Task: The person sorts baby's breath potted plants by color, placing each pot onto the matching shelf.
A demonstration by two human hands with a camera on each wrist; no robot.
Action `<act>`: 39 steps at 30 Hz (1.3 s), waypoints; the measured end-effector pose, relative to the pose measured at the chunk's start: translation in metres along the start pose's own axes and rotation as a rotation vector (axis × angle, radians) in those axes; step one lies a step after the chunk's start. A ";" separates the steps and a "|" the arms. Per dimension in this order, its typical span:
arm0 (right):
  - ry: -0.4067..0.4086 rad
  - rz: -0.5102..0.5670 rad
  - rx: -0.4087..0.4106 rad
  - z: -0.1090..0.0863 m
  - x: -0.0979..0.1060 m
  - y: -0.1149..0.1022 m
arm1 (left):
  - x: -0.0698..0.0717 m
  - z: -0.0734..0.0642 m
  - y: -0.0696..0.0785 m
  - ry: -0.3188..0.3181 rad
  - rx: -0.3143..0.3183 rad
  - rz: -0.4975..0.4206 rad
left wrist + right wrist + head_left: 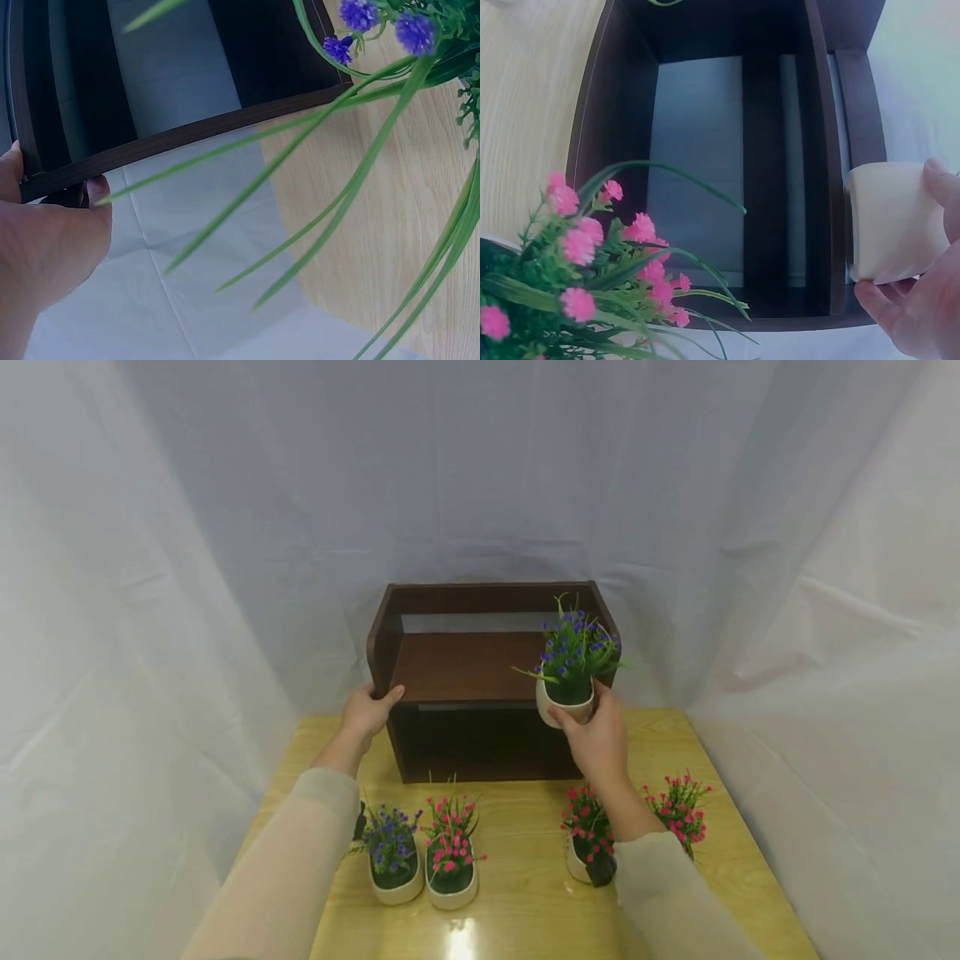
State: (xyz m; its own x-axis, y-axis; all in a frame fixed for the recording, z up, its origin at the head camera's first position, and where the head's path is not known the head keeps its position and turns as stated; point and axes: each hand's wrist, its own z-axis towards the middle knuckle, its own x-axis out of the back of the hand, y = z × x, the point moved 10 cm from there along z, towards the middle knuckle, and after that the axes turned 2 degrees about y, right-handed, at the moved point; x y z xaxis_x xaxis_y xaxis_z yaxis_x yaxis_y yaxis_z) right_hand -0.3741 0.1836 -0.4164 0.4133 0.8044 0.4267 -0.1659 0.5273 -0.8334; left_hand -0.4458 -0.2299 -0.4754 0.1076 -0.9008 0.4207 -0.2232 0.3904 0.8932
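A dark brown two-tier wooden shelf point(472, 660) stands at the back of the table. My left hand point(365, 714) grips its left side at the height of the upper board, thumb on the front edge. In the left wrist view that hand point(52, 240) pinches the dark panel's edge. My right hand point(602, 739) holds a white pot point(551, 714) of purple artificial flowers point(573, 647) in front of the shelf's upper right. In the right wrist view the right hand's fingers and thumb are around the white pot point(896, 221), close to the shelf; contact cannot be told.
On the wooden table point(517, 902), a purple-flowered pot point(395, 860) and a pink-flowered pot point(452, 868) stand side by side at front left. Two more pink-flowered plants, one potted plant point(588, 827) and another plant point(681, 810), stand at right, partly behind my forearm. Pale curtains point(480, 468) surround the table.
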 end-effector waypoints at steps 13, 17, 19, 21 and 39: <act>-0.016 -0.112 0.015 0.025 -0.008 -0.001 | 0.001 0.000 -0.002 0.004 0.004 0.008; -0.021 -0.149 0.019 0.033 -0.012 0.001 | 0.000 -0.002 0.001 0.010 -0.009 0.002; -0.020 -0.171 0.022 0.037 -0.013 0.002 | 0.000 -0.003 0.001 0.012 -0.012 -0.006; -0.016 -0.187 0.027 0.042 -0.015 0.002 | -0.001 -0.002 0.001 0.011 -0.015 -0.019; 0.005 -0.238 0.009 0.063 -0.022 0.004 | -0.005 0.001 -0.002 0.012 -0.007 -0.023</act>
State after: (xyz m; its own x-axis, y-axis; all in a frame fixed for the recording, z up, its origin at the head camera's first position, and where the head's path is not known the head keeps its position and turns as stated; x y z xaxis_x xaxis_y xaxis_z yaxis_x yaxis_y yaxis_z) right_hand -0.4406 0.1852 -0.4068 0.4465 0.6560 0.6085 -0.0710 0.7039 -0.7068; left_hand -0.4466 -0.2261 -0.4796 0.1238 -0.9073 0.4019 -0.2137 0.3711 0.9037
